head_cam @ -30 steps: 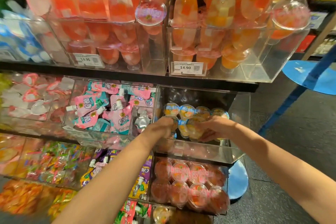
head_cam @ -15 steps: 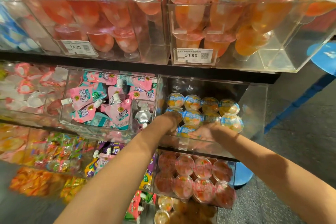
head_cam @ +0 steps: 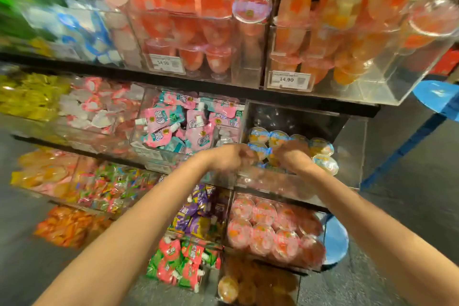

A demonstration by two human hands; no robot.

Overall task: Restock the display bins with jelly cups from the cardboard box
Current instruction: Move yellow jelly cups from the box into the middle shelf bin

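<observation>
**Ana:** Acrylic everywhere, then? What is that clear plastic display bin (head_cam: 352, 146) on the middle shelf like?

**Ben:** Glossy, see-through, flat-walled and boxy. Inside it lie the small round jelly cups with blue-edged foil lids (head_cam: 320, 146), packed side by side in rows. Their sides are clear and show yellow-orange filling.

**Ana:** And the hands?

**Ben:** Both reach over the bin's front wall. The left hand (head_cam: 228, 156) has its fingers curled down among the cups at the bin's left end. The right hand (head_cam: 294, 154) sits just beside it, knuckles up, over the middle cups. Motion blur smears both, so I cannot tell whether either one is gripping a cup or only touching them.

**Ana:** What surrounds that bin?

**Ben:** To its left, a bin of soft pink-and-teal spouted pouches (head_cam: 188, 129), crinkly with white screw caps. Above, on the black shelf (head_cam: 198, 82), tall goblet-shaped clear cups of red jelly (head_cam: 198, 7) and similar ones of orange jelly (head_cam: 335, 12), each bin bearing a white price label reading 14.90 (head_cam: 286, 79).

**Ana:** Below?

**Ben:** Larger round cups with pink lids (head_cam: 263, 226), shiny and domed, packed close together in another clear bin. Beside them, purple pouches (head_cam: 196, 216), and lower still green-and-red pouches (head_cam: 178, 261). The floor (head_cam: 409, 206) is dark grey and speckled.
</observation>
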